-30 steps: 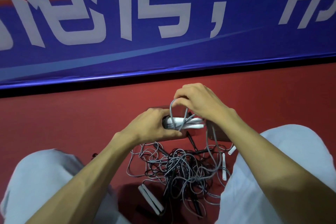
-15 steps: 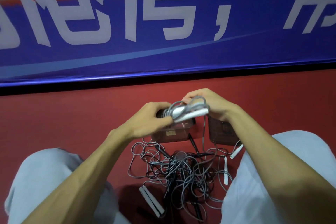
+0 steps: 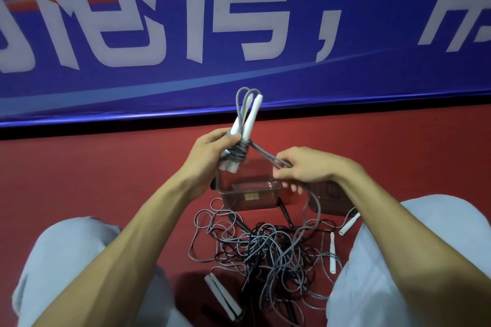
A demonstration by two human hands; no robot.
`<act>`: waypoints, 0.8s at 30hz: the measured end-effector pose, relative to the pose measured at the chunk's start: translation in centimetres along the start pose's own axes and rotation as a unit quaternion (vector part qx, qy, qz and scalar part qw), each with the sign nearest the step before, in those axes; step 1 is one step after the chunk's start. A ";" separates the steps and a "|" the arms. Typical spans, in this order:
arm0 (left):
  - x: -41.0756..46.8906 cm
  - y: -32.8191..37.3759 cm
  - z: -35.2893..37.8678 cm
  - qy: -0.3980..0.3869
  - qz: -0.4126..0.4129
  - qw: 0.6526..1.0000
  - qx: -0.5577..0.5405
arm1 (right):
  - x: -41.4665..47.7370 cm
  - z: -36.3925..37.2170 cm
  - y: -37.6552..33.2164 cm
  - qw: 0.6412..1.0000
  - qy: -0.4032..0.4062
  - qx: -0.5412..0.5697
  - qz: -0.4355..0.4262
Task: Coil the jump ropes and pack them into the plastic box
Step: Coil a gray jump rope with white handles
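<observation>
I see a red floor (image 3: pixel 79 180) with a big blue banner (image 3: pixel 345 74) behind it, and the banner has white letters. The person sits with both knees (image 3: pixel 66 260) in pale trousers, one on each side.

The left hand (image 3: pixel 210 152) is curled round a jump rope (image 3: pixel 245 122). Its two white handles stick up side by side, and grey cord is wound round them low down, by the fingers. A few loops poke out at the top.

The right hand (image 3: pixel 310 167) pinches a grey cord (image 3: pixel 265 158) that runs tight from the bundle to its fingers. From there the cord hangs down to the floor.

The clear plastic box (image 3: pixel 249 195) sits on the floor right under the hands. I see no rope in it. Just to its right lies another clear piece (image 3: pixel 332 199); I cannot tell what it is.

Near the knees is a messy pile of ropes (image 3: pixel 265 249), grey and black. A pair of white handles (image 3: pixel 221 295) lies at its near left, and two single white handles (image 3: pixel 332 255) lie at its right.
</observation>
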State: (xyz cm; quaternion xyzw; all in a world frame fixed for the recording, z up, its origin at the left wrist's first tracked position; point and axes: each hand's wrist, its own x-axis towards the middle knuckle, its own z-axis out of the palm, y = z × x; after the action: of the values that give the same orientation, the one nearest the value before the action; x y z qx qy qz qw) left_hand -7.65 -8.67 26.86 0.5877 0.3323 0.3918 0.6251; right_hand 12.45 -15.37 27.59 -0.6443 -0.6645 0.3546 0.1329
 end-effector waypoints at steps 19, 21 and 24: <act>0.7 -2.3 -1.3 -0.155 0.083 0.806 0.565 | -1.4 1.1 -2.2 0.884 0.189 -0.357 -0.235; 0.4 -2.0 -1.0 -0.194 0.096 0.794 0.568 | -1.4 1.0 -2.2 0.886 0.214 -0.326 -0.251; -0.3 -2.0 -0.3 -0.239 0.118 0.779 0.568 | -1.4 0.7 -2.2 0.910 0.236 -0.244 -0.238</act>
State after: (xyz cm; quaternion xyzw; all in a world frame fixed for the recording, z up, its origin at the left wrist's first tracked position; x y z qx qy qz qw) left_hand -7.83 -8.76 24.78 0.9453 0.2627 0.0500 0.1866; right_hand 10.56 -16.74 28.90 -0.5445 -0.8130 -0.0237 0.2049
